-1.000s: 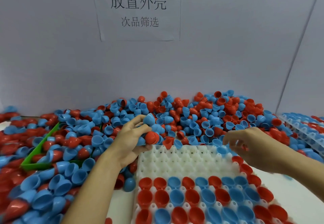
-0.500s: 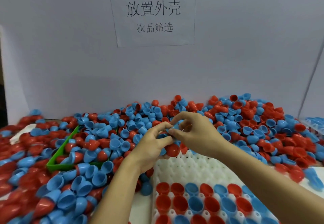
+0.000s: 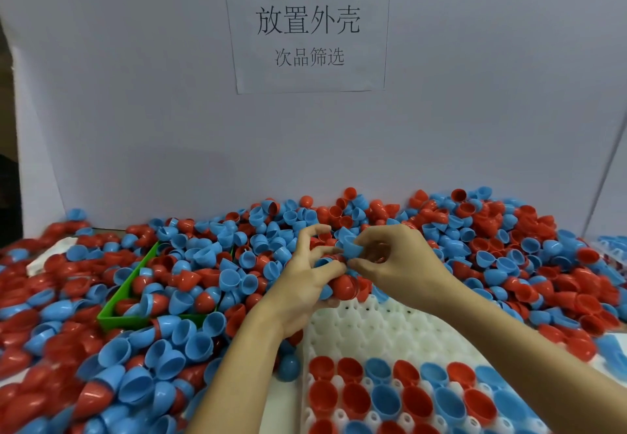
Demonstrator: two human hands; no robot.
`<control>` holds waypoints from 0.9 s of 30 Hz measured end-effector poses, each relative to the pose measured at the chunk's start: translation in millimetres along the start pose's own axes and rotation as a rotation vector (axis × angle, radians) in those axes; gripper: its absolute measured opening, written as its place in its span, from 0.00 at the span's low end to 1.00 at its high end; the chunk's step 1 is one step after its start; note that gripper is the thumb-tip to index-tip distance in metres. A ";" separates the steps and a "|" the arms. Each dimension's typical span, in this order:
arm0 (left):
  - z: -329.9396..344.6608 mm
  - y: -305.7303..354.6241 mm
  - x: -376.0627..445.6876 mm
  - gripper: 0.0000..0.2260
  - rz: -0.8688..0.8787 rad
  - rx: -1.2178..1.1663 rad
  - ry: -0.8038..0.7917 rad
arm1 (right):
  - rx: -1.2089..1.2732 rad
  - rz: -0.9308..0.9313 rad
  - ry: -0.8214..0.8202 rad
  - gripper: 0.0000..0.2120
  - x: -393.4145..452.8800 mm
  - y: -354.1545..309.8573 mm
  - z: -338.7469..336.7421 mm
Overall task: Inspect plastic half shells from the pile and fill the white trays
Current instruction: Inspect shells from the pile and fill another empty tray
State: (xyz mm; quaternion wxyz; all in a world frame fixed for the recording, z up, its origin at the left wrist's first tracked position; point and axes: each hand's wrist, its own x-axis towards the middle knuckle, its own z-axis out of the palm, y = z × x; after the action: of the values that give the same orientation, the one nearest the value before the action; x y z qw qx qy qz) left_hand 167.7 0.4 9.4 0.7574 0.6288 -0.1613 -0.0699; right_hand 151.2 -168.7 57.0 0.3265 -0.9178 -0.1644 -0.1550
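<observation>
A big pile of red and blue plastic half shells point(image 3: 217, 264) covers the table up to the back wall. The white tray point(image 3: 383, 328) lies at the front, its near rows filled with red and blue shells, its far rows bare. My left hand point(image 3: 305, 284) holds several shells in its palm, among them a red shell point(image 3: 344, 287). My right hand point(image 3: 400, 264) meets it above the tray's far edge and pinches a blue shell point(image 3: 349, 247) between thumb and fingers.
A green bin point(image 3: 125, 315) sits half buried in the pile at the left. Another filled tray point(image 3: 610, 247) shows at the right edge. A paper sign point(image 3: 307, 26) hangs on the grey back wall. A blue ball-like shell point(image 3: 288, 369) lies beside the tray's left edge.
My right hand came from the right side of the pile over to my left hand and took a blue shell from it. The camera tilted slightly.
</observation>
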 end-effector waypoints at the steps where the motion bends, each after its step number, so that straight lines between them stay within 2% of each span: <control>1: -0.3 -0.9 0.7 0.20 -0.006 -0.001 0.003 | 0.008 -0.007 -0.021 0.03 -1.2 -0.3 -0.2; 3: -0.2 -2.3 1.5 0.17 -0.017 0.006 0.006 | 0.051 0.001 -0.022 0.14 -2.3 -0.4 1.1; 5: -0.4 -3.2 1.9 0.15 -0.026 0.007 0.020 | 0.062 0.033 0.011 0.17 -1.9 -2.3 1.7; 12: -1.4 -3.1 1.0 0.15 -0.035 0.041 0.019 | 0.065 0.041 0.058 0.03 0.7 -2.4 2.4; 14: -1.6 -3.3 1.1 0.15 -0.039 0.056 0.004 | 0.071 0.036 0.040 0.10 -0.6 -1.3 2.3; 16: -1.6 -3.0 0.4 0.14 -0.042 0.067 -0.021 | 0.035 0.013 0.021 0.12 -1.1 -0.8 2.5; 20: -1.4 -2.8 -0.6 0.14 -0.047 0.079 -0.050 | -0.044 -0.029 -0.005 0.07 -2.9 -1.4 1.6; 27: -4.5 -2.1 0.9 0.13 -0.051 0.020 0.018 | -0.038 0.001 0.103 0.04 -13.7 15.7 -39.1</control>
State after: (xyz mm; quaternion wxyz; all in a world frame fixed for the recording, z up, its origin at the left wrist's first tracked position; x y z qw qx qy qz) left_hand 170.3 3.8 6.7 0.7506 0.6408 -0.1390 -0.0816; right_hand 138.3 -208.3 71.9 0.3169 -0.9147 -0.1441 -0.2051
